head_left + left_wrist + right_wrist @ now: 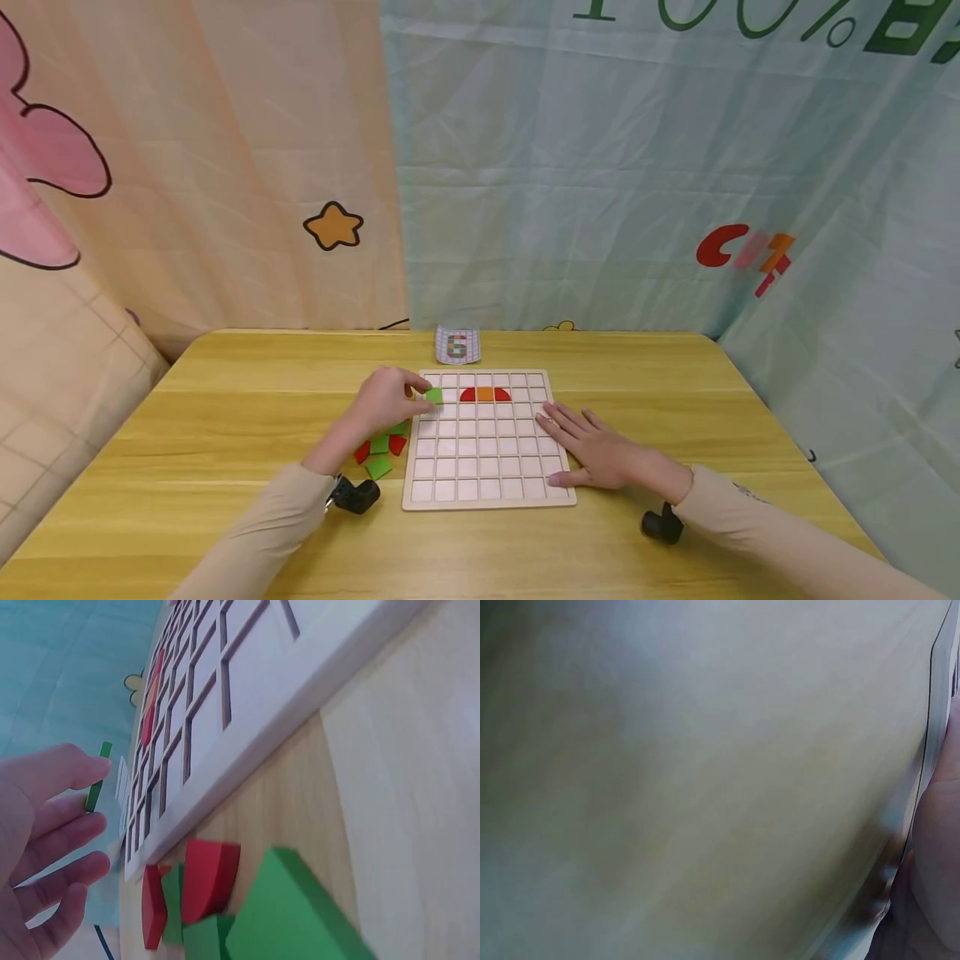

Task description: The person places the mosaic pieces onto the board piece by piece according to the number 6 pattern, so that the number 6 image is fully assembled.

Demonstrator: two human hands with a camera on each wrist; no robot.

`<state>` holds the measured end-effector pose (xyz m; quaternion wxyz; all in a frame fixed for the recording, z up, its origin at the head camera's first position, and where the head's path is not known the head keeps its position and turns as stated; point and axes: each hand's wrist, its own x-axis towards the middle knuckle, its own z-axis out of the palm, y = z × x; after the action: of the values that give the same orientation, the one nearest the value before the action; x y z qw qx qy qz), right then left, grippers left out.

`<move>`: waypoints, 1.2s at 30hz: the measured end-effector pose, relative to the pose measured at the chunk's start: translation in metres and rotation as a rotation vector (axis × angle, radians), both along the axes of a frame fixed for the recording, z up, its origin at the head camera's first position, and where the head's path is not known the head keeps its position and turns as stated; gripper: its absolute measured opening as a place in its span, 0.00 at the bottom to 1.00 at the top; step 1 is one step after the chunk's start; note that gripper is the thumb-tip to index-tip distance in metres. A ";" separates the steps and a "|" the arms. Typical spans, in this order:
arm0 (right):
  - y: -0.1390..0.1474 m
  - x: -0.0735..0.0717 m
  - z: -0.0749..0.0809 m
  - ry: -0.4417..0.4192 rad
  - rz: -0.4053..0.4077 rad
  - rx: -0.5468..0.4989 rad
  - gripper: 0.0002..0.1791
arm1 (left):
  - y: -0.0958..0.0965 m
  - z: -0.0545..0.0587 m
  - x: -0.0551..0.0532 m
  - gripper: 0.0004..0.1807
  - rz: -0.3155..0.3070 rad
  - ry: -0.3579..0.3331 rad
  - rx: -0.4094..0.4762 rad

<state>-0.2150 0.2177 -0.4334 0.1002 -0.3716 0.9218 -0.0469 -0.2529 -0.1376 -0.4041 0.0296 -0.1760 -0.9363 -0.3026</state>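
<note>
A white gridded board (478, 468) lies on the table. My left hand (386, 400) pinches a green square tile (434, 396) between thumb and fingers over the board's upper left corner. In the left wrist view the tile (98, 777) shows edge-on at the fingertips. Near the top of the grid, an orange square tile (485, 394) sits between two red rounded tiles (467, 395). My right hand (603, 454) rests with straight, spread fingers on the board's right edge. The right wrist view catches only part of that hand (939, 840) beside blurred table.
Left of the board lies a loose group of green tiles (378, 467) and red tiles (397, 445), under the left forearm's inner side. A small card (457, 346) with a coloured grid figure stands behind the board, near the table's (240, 400) back edge. Curtains hang beyond.
</note>
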 end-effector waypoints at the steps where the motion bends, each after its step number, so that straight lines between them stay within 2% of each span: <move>1: 0.001 -0.001 -0.001 -0.004 -0.005 0.003 0.50 | 0.002 -0.001 0.000 0.14 -0.006 -0.001 0.004; 7: 0.002 -0.003 -0.004 -0.012 -0.016 0.004 0.50 | 0.017 -0.002 -0.003 0.15 -0.043 0.005 -0.001; 18: 0.002 -0.001 -0.002 0.005 0.012 -0.031 0.50 | 0.036 -0.006 -0.007 0.14 -0.064 0.020 -0.048; 24: 0.001 0.000 -0.001 -0.002 0.027 -0.049 0.49 | 0.042 -0.011 -0.008 0.13 -0.063 -0.004 -0.057; 30: 0.002 -0.002 -0.004 0.015 0.013 -0.019 0.50 | 0.045 -0.014 -0.009 0.12 -0.063 0.030 -0.078; 36: 0.001 0.001 0.001 0.017 0.036 -0.053 0.49 | 0.046 -0.015 -0.009 0.13 -0.065 0.031 -0.079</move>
<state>-0.2144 0.2190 -0.4329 0.0834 -0.3911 0.9141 -0.0663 -0.2617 -0.0916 -0.4195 0.0275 -0.2120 -0.9406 -0.2636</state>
